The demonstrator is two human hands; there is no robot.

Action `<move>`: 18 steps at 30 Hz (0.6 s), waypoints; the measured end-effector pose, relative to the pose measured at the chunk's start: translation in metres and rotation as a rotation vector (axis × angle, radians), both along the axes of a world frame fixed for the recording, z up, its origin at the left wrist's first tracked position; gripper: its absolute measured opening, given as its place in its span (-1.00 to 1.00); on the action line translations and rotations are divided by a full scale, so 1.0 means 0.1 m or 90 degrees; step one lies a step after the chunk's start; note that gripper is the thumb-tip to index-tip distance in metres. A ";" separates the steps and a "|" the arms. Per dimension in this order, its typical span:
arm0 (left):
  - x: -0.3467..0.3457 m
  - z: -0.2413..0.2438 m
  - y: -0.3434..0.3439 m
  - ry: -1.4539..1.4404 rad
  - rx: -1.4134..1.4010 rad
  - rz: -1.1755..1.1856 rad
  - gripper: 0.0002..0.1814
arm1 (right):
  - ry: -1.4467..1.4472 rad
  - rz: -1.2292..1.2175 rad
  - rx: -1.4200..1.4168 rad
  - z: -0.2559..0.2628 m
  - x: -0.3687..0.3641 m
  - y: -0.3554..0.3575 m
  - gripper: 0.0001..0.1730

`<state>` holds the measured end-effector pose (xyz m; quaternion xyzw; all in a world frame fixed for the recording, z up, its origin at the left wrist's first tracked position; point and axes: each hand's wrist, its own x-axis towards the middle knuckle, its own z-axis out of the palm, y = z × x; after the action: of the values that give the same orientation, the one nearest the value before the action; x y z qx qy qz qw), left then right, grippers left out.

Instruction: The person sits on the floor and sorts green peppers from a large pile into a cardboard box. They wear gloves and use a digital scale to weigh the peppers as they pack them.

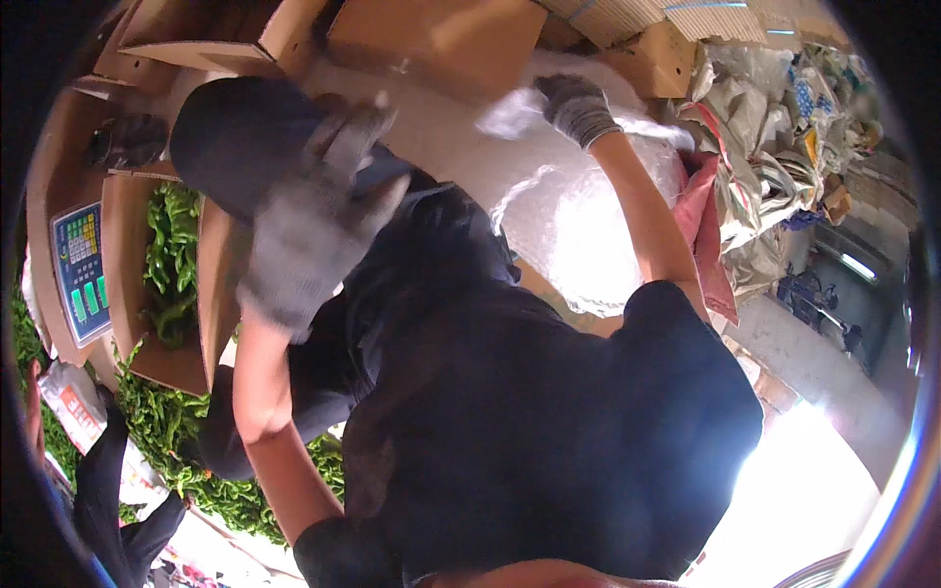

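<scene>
My left hand [309,228], in a grey knit work glove, is blurred and raised over my dark-trousered leg, its fingers spread with nothing visible between them. In a like glove, my right hand [577,106] pinches a crumpled piece of clear plastic film [511,114] above the pale floor. Below that hand lies a large bundle of clear plastic [588,220], glaring in the light. Long green peppers [173,242] fill part of an open cardboard box [217,294] at the left, beside my left hand.
A digital scale's keypad panel [81,272] stands beyond the box. Loose green peppers [228,492] are heaped at lower left, near another person's dark sleeve or garment [106,470]. Cardboard boxes [434,37] line the top; sacks and plastic bags [757,140] pile up at the right.
</scene>
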<state>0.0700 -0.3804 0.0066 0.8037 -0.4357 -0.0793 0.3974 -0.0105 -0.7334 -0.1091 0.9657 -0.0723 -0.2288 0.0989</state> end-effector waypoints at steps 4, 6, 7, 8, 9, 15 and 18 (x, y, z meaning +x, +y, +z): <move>0.41 -0.43 -0.79 -0.188 0.046 -0.033 -0.40 | -0.248 0.144 0.019 1.22 0.58 1.02 -0.54; 0.92 -0.86 -1.02 -0.359 0.125 -0.065 -0.45 | -0.517 0.120 0.225 1.19 0.70 0.84 -0.45; 1.26 -1.12 -0.92 -0.512 0.112 -0.013 -0.49 | -0.651 0.152 0.319 1.37 0.79 0.70 -0.41; 1.65 -1.33 -0.71 -0.286 0.096 0.050 -0.52 | -0.777 0.205 0.408 1.54 0.87 0.56 -0.37; 1.89 -1.31 -0.60 -0.057 0.070 0.098 -0.55 | -0.675 0.198 0.474 1.83 0.83 0.17 -0.35; 2.13 -0.41 -0.14 0.481 -0.258 0.331 -0.74 | -0.317 0.336 0.195 1.89 0.72 -0.53 0.14; 2.60 -0.64 0.32 0.646 -0.267 0.368 -0.67 | -0.368 0.321 0.038 1.43 0.96 -0.12 0.04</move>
<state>0.3304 -0.3484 -0.0570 0.6561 0.0362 -0.2533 0.7100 0.0853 -0.7453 0.0341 0.9803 0.1490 0.0826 0.0996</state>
